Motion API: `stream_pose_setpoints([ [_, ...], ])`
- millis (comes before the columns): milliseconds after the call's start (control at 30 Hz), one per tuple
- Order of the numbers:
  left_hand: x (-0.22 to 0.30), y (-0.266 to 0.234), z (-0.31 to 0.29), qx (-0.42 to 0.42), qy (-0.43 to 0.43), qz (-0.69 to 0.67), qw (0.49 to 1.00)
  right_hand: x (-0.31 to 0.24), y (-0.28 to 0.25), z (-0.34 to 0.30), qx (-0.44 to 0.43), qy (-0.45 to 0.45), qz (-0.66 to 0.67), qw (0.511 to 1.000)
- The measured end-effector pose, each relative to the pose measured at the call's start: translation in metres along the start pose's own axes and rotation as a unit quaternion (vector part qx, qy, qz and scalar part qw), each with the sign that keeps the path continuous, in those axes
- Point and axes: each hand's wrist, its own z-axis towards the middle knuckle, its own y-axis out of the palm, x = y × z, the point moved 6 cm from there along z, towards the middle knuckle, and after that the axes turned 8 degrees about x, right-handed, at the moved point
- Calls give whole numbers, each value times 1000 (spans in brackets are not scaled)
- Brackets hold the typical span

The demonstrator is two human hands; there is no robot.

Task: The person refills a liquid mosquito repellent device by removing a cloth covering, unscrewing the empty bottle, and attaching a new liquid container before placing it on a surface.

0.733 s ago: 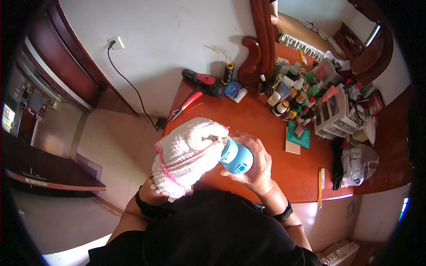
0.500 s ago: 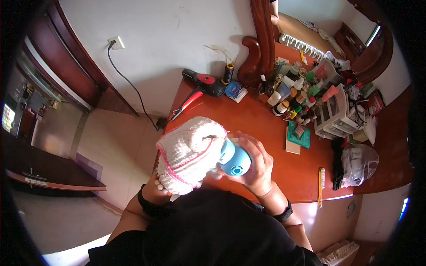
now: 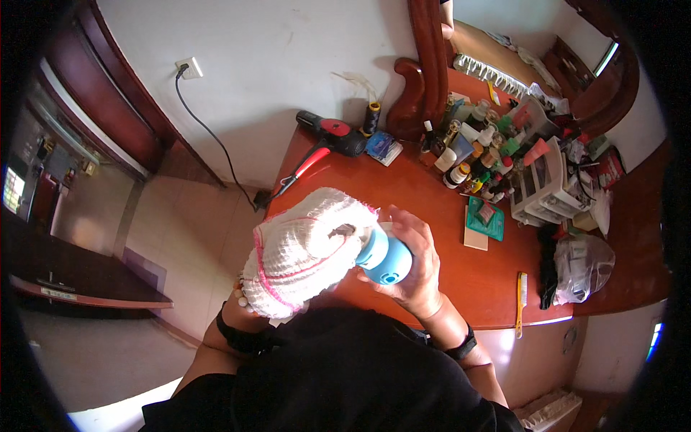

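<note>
My left hand is hidden under a bunched white towel point(image 3: 302, 237) with pink edging. Only its wrist with a beaded bracelet point(image 3: 242, 299) shows, so the grip on the towel is mostly out of sight. My right hand point(image 3: 421, 263) is closed round a light-blue rounded container point(image 3: 391, 265) that has a ring-shaped mark on its end. The kind of container is not clear. The towel lies against the container's left side, where a lighter blue collar-like part shows. Both hands are above the near edge of the red-brown dressing table point(image 3: 439, 288).
A black and red hair dryer point(image 3: 335, 133) lies at the back left, plugged into a wall socket point(image 3: 189, 68). Several bottles point(image 3: 468, 155) crowd below the mirror point(image 3: 518, 43). White drawers point(image 3: 547, 183), a green packet point(image 3: 486, 217), a yellow comb point(image 3: 521, 302) and a plastic bag point(image 3: 581, 266) are on the right.
The towel has shifted slightly to the left and turned around the left hand, showing more of the bracelet. The blue container has moved a little to the right with my right hand.
</note>
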Motion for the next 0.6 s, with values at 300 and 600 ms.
stream_pose_setpoints([
  [300,-24,2,-15,-9,-51,-101,994,-3,2,-1,-7,-14,-22,1000],
  [600,-20,5,-14,20,-169,-232,958,3,5,-4,-14,23,41,999],
])
